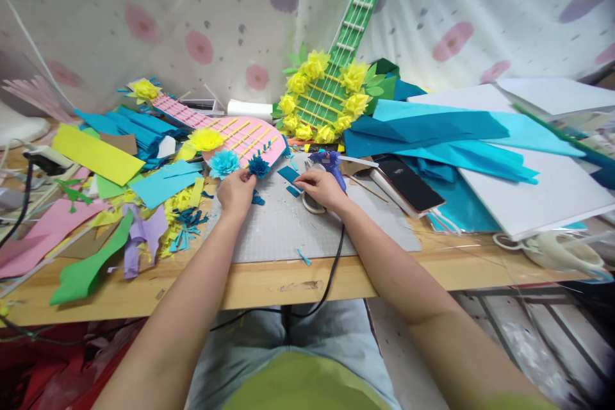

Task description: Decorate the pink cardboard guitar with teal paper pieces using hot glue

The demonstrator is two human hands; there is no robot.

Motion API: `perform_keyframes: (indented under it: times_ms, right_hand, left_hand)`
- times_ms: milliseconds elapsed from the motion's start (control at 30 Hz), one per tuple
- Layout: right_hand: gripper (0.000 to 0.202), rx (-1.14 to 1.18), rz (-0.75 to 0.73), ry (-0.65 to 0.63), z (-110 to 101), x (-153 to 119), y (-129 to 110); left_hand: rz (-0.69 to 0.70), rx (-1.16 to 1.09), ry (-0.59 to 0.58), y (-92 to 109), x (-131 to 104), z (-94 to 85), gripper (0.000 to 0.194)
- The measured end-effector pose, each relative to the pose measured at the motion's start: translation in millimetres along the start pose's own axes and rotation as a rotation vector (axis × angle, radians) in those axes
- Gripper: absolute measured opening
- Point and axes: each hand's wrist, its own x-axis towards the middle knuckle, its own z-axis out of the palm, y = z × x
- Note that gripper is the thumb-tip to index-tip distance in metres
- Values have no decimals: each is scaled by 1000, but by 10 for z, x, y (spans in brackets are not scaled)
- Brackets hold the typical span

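Observation:
Between the fingertips of my left hand (pixel 237 193) is a dark blue paper flower (pixel 259 166), held at the edge of a pink paper guitar (pixel 262 134). A light blue paper flower (pixel 224 164) sits just left of it on the guitar, with a yellow paper flower (pixel 205 139) behind. My right hand (pixel 323 187) pinches the end of a dark blue paper strip (pixel 289 173) over the grey cutting mat (pixel 283 237). A second small blue paper piece (pixel 293 191) lies under those fingers. Right behind this hand rests a purple glue gun (pixel 331 163), and scissors lie partly hidden beneath it.
A green paper guitar (pixel 314 99) ringed with yellow flowers leans at the back. Blue crepe paper (pixel 432 131), white boards (pixel 538 186) and a phone (pixel 408 182) fill the right side. Paper scraps (pixel 182 221) crowd the left. A black cord (pixel 334 266) hangs over the table's front edge.

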Motion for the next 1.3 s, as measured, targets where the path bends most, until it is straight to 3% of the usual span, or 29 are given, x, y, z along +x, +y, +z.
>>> perform_keyframes:
  times_ms: [633,1033,1167,1233,1300]
  right_hand:
    - [12,-18,-6,11,37,0,7]
    - [13,11,20,13,52,5,37]
    - [13,1,13,11,56,-1,43]
    - [14,-15,14,6,49,-11,40]
    - [14,-35,19,0,30,-24,30]
  left_hand:
    - [-3,-119,-14,-58,81,82,32]
    - [12,-123,-28,-53,90,65,27]
    - [14,-172,-48,-42,49,-13,32]
    - [24,-225,-15,-44,2,-95,32]
    - [60,-276,110,-66,-51,-186,31]
